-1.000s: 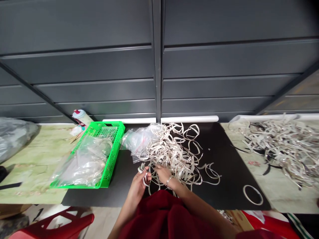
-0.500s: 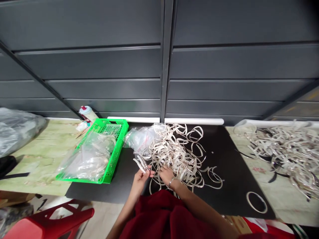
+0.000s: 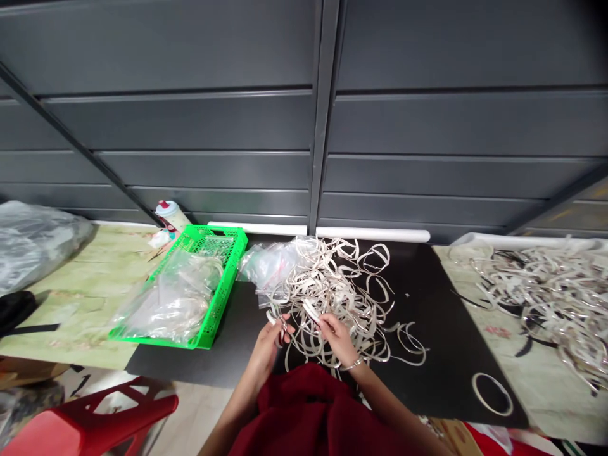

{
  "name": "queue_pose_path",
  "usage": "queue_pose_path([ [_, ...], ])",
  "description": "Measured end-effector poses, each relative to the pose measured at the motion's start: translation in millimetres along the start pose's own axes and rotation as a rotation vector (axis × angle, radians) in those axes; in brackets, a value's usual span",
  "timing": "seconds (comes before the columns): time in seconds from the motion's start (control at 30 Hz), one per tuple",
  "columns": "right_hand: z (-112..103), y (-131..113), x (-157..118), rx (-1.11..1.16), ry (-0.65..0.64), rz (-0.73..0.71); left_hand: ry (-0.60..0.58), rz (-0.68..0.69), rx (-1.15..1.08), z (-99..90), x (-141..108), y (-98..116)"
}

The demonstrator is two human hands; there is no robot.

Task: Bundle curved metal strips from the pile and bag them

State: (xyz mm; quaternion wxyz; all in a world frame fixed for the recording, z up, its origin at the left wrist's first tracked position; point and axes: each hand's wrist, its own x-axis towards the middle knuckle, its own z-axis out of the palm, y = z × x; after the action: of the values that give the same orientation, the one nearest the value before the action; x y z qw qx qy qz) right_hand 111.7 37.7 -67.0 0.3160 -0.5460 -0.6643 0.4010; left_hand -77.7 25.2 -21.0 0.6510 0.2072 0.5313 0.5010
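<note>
A tangled heap of pale, flat looped strips (image 3: 332, 294) lies on a black mat (image 3: 451, 354). My left hand (image 3: 266, 354) sits at the heap's near left edge, its fingers pinching a small bunch of strip ends (image 3: 278, 323). My right hand (image 3: 337, 339) is just to the right, gripping a white strip end (image 3: 311, 310) between finger and thumb. A metal bracelet (image 3: 352, 365) circles my right wrist. Part of the heap is hidden behind my hands. A single strip loop (image 3: 491, 394) lies apart at the mat's near right.
A bright green perforated crate (image 3: 223, 266) holds transparent bags. A transparent bag (image 3: 266, 266) touches the heap's far side. Another large strip pile (image 3: 546, 297) lies on the right. A grey plastic sack (image 3: 33, 244), a bottle (image 3: 171, 215) and a red stool (image 3: 95, 424) are at left.
My right hand has risen from the heap and now pinches a white strip end. My left hand has moved slightly right with its bunch. The view has drifted slightly.
</note>
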Motion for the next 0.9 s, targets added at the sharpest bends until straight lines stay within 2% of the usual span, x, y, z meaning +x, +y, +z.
queue_pose_path([
  [0.1, -20, -21, -10, -0.084, -0.030, -0.202, -0.045, -0.043, -0.034, 4.1, 2, 1],
  [0.17, -31, -35, -16, -0.270, -0.103, -0.390, -0.067, -0.059, -0.013, 6.1, 3, 2],
  [0.23, -36, -48, -19, -0.451, -0.181, -0.515, -0.097, -0.060, 0.076, 8.3, 2, 2],
  [0.33, -33, -63, -19, -0.591, -0.232, -0.600, -0.161, -0.031, 0.209, 13.6, -3, 1],
  [0.43, -22, -70, -17, -0.628, -0.261, -0.654, -0.210, -0.041, 0.169, 20.3, -10, -2],
  [0.57, -12, -76, -20, -0.470, -0.288, -0.700, -0.154, -0.102, 0.081, 26.4, -16, -5],
  [0.67, -13, -78, -25, -0.157, -0.162, -0.629, -0.141, -0.130, -0.016, 26.8, -18, -3],
  [0.73, -16, -75, -26, 0.011, -0.025, -0.468, -0.163, -0.122, -0.051, 25.5, -18, 0],
  [0.8, -16, -69, -25, 0.102, 0.060, -0.254, -0.198, -0.110, -0.062, 24.1, -17, 1],
  [0.9, -11, -59, -22, 0.181, 0.001, -0.060, -0.259, -0.092, -0.031, 23.5, -18, 0],
])
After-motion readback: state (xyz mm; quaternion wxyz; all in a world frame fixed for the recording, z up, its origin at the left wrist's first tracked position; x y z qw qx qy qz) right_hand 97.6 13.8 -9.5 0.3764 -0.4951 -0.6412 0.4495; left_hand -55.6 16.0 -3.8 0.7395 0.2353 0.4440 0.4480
